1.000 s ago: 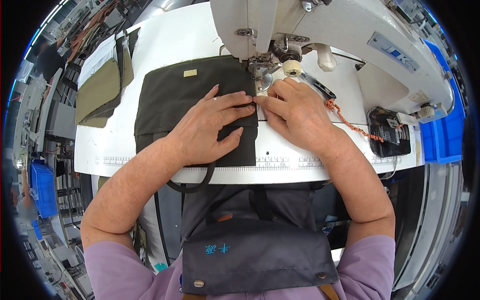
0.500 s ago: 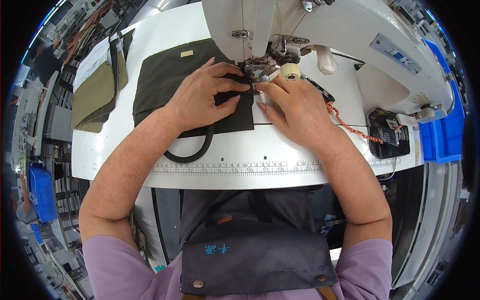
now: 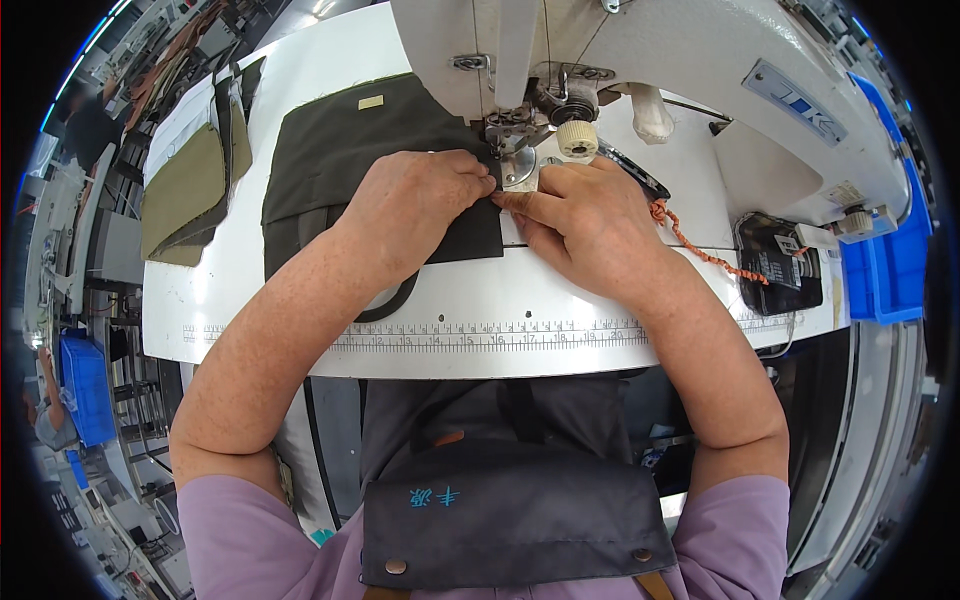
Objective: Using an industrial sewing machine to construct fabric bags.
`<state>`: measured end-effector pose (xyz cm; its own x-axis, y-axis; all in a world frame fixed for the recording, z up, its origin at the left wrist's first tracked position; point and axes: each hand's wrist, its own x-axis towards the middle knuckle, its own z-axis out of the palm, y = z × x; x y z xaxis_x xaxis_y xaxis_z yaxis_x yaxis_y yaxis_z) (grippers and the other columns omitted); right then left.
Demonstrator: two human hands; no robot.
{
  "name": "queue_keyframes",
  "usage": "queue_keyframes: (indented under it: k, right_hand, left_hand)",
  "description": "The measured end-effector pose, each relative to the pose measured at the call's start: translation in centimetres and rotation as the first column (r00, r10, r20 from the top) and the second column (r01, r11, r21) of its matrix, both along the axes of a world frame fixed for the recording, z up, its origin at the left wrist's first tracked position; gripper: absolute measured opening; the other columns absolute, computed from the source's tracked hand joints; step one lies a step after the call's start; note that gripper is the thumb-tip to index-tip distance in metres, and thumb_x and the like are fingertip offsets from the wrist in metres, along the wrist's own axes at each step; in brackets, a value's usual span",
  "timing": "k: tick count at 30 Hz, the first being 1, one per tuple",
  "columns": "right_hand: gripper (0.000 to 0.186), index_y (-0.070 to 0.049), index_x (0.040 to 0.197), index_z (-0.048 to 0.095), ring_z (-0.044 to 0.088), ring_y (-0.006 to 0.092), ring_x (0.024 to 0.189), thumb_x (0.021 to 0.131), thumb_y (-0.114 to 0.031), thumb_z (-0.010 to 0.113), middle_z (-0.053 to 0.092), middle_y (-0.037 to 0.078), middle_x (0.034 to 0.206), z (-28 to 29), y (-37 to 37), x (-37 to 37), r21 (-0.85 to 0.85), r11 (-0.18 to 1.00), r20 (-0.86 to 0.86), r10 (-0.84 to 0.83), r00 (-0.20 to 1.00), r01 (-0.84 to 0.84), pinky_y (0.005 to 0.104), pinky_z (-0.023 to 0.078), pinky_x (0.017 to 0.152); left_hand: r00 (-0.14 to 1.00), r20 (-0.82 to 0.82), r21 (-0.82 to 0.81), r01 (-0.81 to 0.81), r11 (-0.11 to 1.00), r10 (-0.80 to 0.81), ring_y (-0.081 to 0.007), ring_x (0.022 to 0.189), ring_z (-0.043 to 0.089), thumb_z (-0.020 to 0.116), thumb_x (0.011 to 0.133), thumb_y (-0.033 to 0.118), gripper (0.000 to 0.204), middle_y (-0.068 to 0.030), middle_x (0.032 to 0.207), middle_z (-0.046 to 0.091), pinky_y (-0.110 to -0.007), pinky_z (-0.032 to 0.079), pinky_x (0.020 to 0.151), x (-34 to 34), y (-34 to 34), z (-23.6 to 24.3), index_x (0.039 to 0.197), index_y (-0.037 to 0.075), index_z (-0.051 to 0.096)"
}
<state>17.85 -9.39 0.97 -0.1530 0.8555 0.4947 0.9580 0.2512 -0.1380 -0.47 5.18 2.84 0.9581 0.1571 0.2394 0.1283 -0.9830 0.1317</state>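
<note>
A dark olive fabric piece (image 3: 320,140), with a small cream label (image 3: 371,103) and a black loop below it, lies at the needle area of a white sewing machine (image 3: 690,50). Its right edge is beside the presser foot (image 3: 500,140). My left hand (image 3: 415,205) rests on the fabric, fingers curled and closed on that edge just below the foot. My right hand (image 3: 575,225) is closed at the same edge, index fingertip meeting the left fingers, other fingers bent beside the metal plate. What lies under both hands' fingertips is partly hidden.
Khaki fabric pieces (image 3: 180,190) lie on the left of the white table (image 3: 580,345). A black-handled tool (image 3: 645,175) with orange cord and a black tray (image 3: 760,290) sit right. Blue bins (image 3: 875,280) flank the table; other people work at the far left.
The fabric has slid away from me and slightly left. My left hand has moved up with it, its spread fingers curling together. My right hand has stayed near the presser foot.
</note>
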Motion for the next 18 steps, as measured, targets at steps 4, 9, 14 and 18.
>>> queue_keyframes:
  k: [4,9,14,18]
  right_hand:
    - [0.022,-0.017,0.103,0.079,0.062,0.0223,0.073,0.082,-0.015,0.073,0.058,0.002,0.075,-0.1,-0.1,0.0,-0.004,1.000,0.031,-0.020,0.999,0.020,0.0380,0.047,0.067]
    - [0.018,-0.014,0.100,0.078,0.062,0.0218,0.071,0.083,-0.017,0.074,0.059,0.002,0.074,-0.1,-0.2,-0.1,0.038,0.999,0.011,-0.002,1.000,0.002,0.0378,0.046,0.066]
    - [0.018,-0.012,0.099,0.078,0.063,0.0215,0.070,0.083,-0.019,0.073,0.060,0.002,0.073,0.4,-0.4,-0.5,-0.010,0.999,-0.050,0.039,0.998,-0.040,0.0375,0.045,0.065]
    - [0.028,-0.013,0.108,0.077,0.061,0.0205,0.071,0.080,-0.017,0.076,0.057,0.002,0.077,0.0,-0.2,-0.2,0.013,0.999,-0.006,0.029,1.000,-0.029,0.0365,0.044,0.063]
  left_hand:
    - [0.995,-0.017,-0.151,-0.096,0.984,0.094,-0.0295,0.113,0.068,0.068,0.082,0.006,0.034,-0.0101,0.127,0.069,-0.040,0.055,0.099,-0.4,-1.3,0.6,0.115,0.002,0.074]
    - [0.986,0.128,-0.112,-0.096,0.989,0.110,-0.0323,0.123,0.063,0.074,0.085,0.020,0.042,-0.0133,0.134,0.065,-0.050,0.043,0.114,-1.6,-3.0,-0.7,0.121,-0.001,0.071]
    - [0.972,0.157,-0.138,-0.152,0.979,0.174,-0.0317,0.124,0.062,0.074,0.088,0.024,0.042,-0.0133,0.134,0.065,-0.054,0.041,0.115,-1.4,-3.3,-1.2,0.121,-0.001,0.070]
    - [0.969,0.167,-0.155,-0.155,0.976,0.181,-0.0308,0.124,0.063,0.075,0.087,0.021,0.040,-0.0127,0.133,0.066,-0.053,0.042,0.115,-1.2,-3.2,-1.4,0.120,0.000,0.071]
